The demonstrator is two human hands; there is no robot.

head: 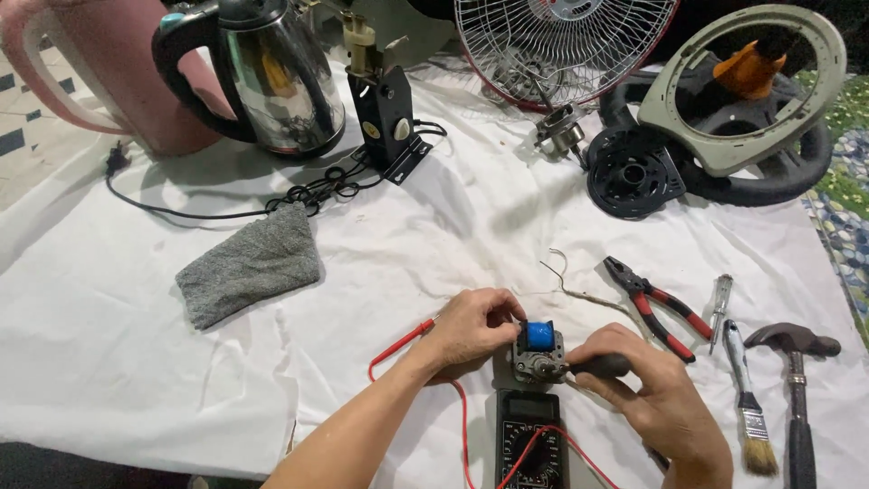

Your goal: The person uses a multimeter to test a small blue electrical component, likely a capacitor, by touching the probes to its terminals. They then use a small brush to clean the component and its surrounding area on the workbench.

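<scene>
Down on the white sheet (136, 362) lie many things. Biggest at the back are the fan grille (561, 45) and the shiny kettle (272, 77). Nearer lie a grey cloth (249, 264), a hammer (795, 362), red pliers (654, 305) and a brush (749, 407). Low in the middle sits a black meter (532, 444). Just above it is a small motor (536, 351) with a blue coil. The left hand (475, 326) pinches the motor. The right hand (656, 398) is curled around a black probe (599, 365) that touches the motor.
</scene>
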